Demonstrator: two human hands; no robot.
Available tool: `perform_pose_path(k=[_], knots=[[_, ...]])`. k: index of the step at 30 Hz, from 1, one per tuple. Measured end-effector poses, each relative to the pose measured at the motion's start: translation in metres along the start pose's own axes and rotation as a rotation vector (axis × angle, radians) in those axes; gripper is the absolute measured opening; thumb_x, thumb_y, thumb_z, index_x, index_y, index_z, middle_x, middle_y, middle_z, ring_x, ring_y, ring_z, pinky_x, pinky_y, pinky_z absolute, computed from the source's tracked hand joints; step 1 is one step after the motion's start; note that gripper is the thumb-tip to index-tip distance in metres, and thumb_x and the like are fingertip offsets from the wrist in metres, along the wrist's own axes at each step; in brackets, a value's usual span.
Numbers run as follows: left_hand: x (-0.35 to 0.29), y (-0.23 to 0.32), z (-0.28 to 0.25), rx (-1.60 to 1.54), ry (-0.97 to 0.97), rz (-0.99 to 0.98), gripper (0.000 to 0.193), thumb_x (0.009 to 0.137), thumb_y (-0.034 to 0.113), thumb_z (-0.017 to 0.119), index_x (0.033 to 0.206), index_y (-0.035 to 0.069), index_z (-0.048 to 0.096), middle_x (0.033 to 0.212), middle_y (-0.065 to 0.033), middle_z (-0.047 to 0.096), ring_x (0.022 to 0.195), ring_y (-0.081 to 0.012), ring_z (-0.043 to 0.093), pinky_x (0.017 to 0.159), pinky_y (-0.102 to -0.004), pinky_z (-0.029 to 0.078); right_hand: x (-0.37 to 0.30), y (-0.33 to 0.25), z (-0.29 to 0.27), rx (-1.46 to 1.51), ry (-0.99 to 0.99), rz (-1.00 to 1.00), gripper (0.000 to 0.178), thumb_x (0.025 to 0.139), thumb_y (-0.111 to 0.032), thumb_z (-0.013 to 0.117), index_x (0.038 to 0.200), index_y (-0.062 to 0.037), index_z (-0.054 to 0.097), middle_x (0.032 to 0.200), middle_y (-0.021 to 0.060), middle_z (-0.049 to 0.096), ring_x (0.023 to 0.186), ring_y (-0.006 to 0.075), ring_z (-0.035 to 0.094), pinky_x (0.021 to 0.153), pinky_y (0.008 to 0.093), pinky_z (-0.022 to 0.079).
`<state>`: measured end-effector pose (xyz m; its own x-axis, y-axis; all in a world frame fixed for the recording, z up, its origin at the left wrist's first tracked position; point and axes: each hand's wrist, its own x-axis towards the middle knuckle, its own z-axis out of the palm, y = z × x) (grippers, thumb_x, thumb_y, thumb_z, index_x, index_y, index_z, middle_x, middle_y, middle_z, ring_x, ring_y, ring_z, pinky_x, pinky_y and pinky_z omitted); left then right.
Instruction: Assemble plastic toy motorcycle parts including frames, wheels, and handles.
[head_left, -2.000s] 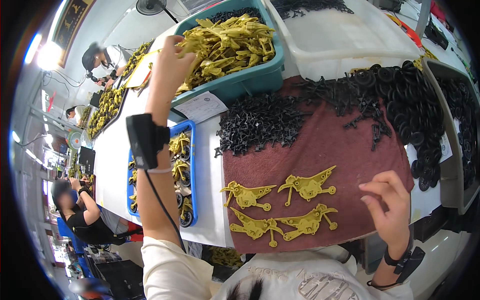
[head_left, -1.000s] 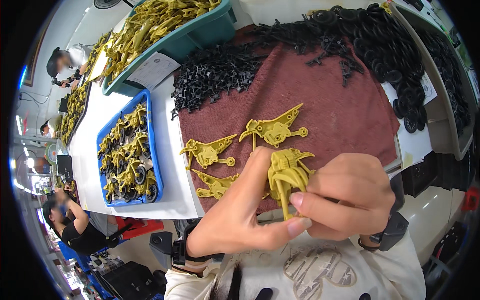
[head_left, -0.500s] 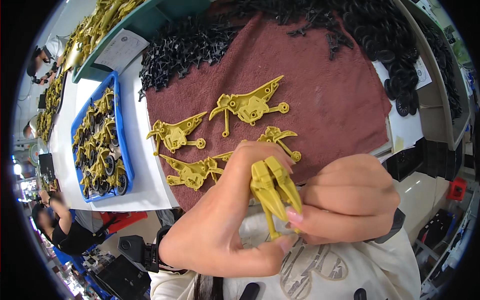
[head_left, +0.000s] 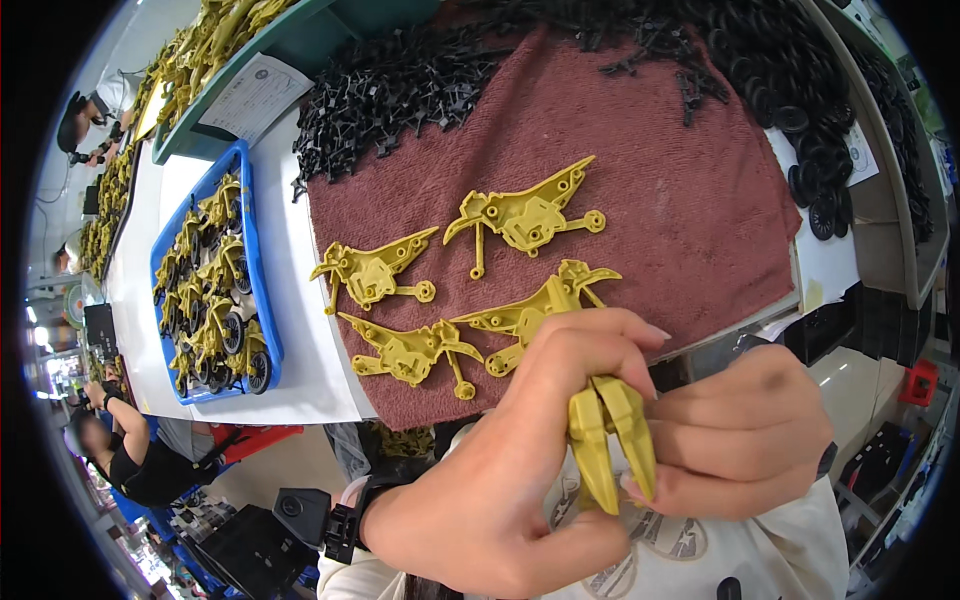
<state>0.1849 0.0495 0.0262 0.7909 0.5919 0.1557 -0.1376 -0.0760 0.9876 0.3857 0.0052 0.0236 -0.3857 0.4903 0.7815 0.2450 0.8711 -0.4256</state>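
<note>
One yellow plastic part (head_left: 590, 445) sits between the left hand (head_left: 530, 440) and the right hand (head_left: 740, 435), head view, held just in front of the wearer's shirt (head_left: 770, 550). Left hand is wrapped around it from the left: fingers arched over the top, thumb curled below. Right hand is closed like a loose fist, one fingertip on the prong nearer to it. Part's two prongs run side by side, pointing down toward the wearer, narrow gap between. Far end is hidden by the left hand, can't tell its shape.

Beyond the hands: maroon towel (head_left: 690, 260) on the white worktop (head_left: 325, 350). Four flat yellow frame pieces on it, spread apart or nearly touching: upper right (head_left: 525, 215), upper left (head_left: 375, 270), lower left (head_left: 410, 350), lower right (head_left: 505, 320). Last one is partly covered by the left hand; can't tell if they touch.

Far side of towel: heap of small black parts (head_left: 390, 90); pile of black wheels (head_left: 790, 110) to the right. Left of towel: blue tray (head_left: 266, 310) with yellow pieces on black wheels, then teal bin (head_left: 310, 50) holding more yellow parts. Seated co-worker (head_left: 150, 455) at far left.
</note>
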Motion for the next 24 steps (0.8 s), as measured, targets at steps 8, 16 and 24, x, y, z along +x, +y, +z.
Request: perform_pose_path(k=[8,16,24], knots=[[-0.006,0.011,-0.004,-0.055,-0.020,-0.056,0.053,0.068,0.001,0.055,0.119,0.001,0.043,0.123,-0.0235,0.050,0.114,-0.0280,0.051,0.101,-0.0403,0.038,-0.007,0.000,-0.017,-0.128,-0.083,-0.143,0.011,0.077,-0.012,0.072,0.087,-0.0115,0.069,0.077,0.0059,0.068,0.063,0.0162,0.066,0.043,0.0230,0.042],[-0.008,0.015,-0.019,-0.197,0.295,-0.227,0.031,0.087,0.016,0.068,0.106,0.006,0.045,0.139,-0.0314,0.037,0.125,-0.0480,0.047,0.090,-0.0542,0.055,-0.045,-0.001,-0.040,-0.011,0.468,0.847,0.021,0.089,0.000,0.059,0.109,0.0040,0.058,0.095,0.0141,0.065,0.079,0.0178,0.064,0.070,0.0266,0.052],[0.013,0.004,-0.016,0.081,0.653,-0.210,0.044,0.098,0.021,0.039,0.124,-0.013,0.046,0.125,-0.0352,0.053,0.105,-0.0393,0.065,0.061,-0.0342,0.064,-0.059,0.008,-0.023,-0.366,0.288,1.006,0.017,0.083,0.007,0.061,0.099,0.0044,0.064,0.100,0.0120,0.064,0.084,0.0132,0.062,0.074,0.0251,0.049]])
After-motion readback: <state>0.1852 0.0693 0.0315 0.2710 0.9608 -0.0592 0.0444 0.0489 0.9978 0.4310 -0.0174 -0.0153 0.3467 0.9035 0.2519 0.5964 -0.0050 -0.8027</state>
